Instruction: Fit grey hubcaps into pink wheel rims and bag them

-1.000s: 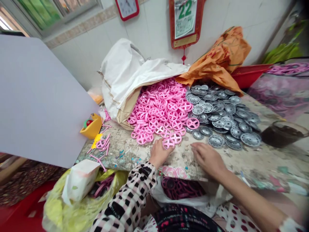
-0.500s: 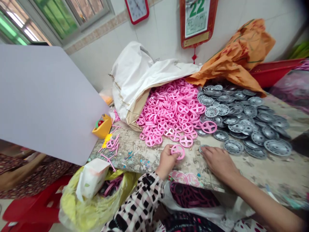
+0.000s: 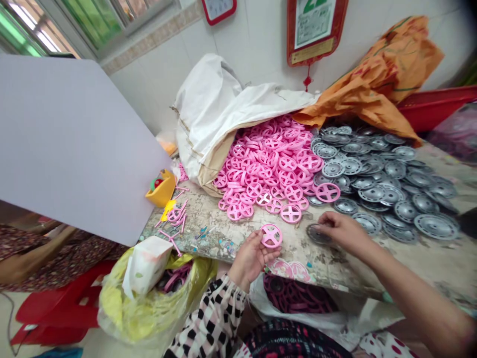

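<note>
My left hand (image 3: 249, 259) holds a pink wheel (image 3: 272, 235) by its left edge, palm turned up, over the front of the worktable. To the right, my right hand (image 3: 341, 229) grips a dark grey disc (image 3: 316, 233) between thumb and fingers, just above the tabletop. Behind my hands lies a heap of pink wheels (image 3: 276, 164), spilling from a white sack (image 3: 212, 109). Beside it, on the right, spreads a pile of grey discs (image 3: 376, 174). One pink wheel (image 3: 328, 192) rests against that pile's left side.
An orange cloth (image 3: 380, 89) and a red bin (image 3: 439, 107) stand behind the discs. At the left are a yellow container (image 3: 161, 189), pink sticks (image 3: 179, 221) and a large pale panel (image 3: 74, 144). Below the table edge hangs a yellow bag (image 3: 122, 308); a person's arm shows far left.
My left hand has turned palm up with the pink wheel. My right hand has gone from lying flat over a disc to pinching it. The view has shifted slightly.
</note>
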`<state>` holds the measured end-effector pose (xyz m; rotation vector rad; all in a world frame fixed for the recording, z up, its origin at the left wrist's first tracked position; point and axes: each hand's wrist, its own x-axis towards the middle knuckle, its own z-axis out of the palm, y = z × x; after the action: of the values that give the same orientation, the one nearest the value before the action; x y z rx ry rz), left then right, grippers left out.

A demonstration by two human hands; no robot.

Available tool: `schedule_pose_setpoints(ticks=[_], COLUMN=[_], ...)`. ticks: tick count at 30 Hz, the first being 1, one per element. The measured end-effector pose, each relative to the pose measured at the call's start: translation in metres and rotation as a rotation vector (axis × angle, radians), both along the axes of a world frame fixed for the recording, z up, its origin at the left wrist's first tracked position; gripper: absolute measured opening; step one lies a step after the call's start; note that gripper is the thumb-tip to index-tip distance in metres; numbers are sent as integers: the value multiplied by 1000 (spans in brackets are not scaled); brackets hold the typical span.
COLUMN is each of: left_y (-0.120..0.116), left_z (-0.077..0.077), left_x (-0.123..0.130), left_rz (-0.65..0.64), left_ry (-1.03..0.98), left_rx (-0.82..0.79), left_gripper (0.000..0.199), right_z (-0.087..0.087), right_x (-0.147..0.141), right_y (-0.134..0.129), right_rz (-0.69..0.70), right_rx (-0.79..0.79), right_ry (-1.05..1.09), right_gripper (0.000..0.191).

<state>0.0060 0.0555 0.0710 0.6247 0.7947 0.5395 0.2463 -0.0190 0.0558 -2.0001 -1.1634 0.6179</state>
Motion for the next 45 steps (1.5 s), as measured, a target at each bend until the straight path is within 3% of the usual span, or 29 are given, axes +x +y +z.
schedule_pose_setpoints(ticks=[2,4,9,11,13,15,18,20,24,27,29,32,34,39,43,45], left_y=[-5,-11,-26,-28,-29,-28,-28,-29,-32,-32,-30,-24,-18,-4,1,2], left_z=[1,3,6,6,8,11,15,15,10,9,10,9,5,-13,-20,-21], left_x=[4,9,14,12,10,9,8,7,8,7,4,-5,-13,-20,-13,-9], left_rz=[-7,-20,-12,-13,-29,-49,-81,-104,-108,-125,-212,-365,-391,-262,-158,-126], left_ry=[-22,-61,-120,-119,-129,-146,-169,-178,-132,-58,30,287,457,551,520,515], left_rx=[12,22,100,131,154,175,194,195,192,217,255,476,655,768,824,854], left_gripper=[25,26,30,31,32,32,33,33,35,36,41,51,51,40,34,32], right_z=[6,8,3,2,5,9,16,19,18,12,8,3,0,-27,-62,-71], right_x=[-26,-59,-113,-116,-114,-110,-109,-111,-120,-121,-117,-110,-108,-116,-119,-119], right_y=[0,1,-3,-6,-8,-8,-9,-11,-14,-15,-18,-33,-49,-86,-92,-90], right_rz=[16,-13,-64,-86,-98,-5,199,223,135,98,118,139,189,464,413,338], right_rx=[168,278,360,366,341,292,219,207,232,233,215,181,127,-64,-28,60], right_ry=[301,416,51,9,113,308,502,455,269,274,304,295,230,-106,-343,-367], right_gripper=[28,31,25,27,37,47,44,42,44,46,46,45,43,29,25,25])
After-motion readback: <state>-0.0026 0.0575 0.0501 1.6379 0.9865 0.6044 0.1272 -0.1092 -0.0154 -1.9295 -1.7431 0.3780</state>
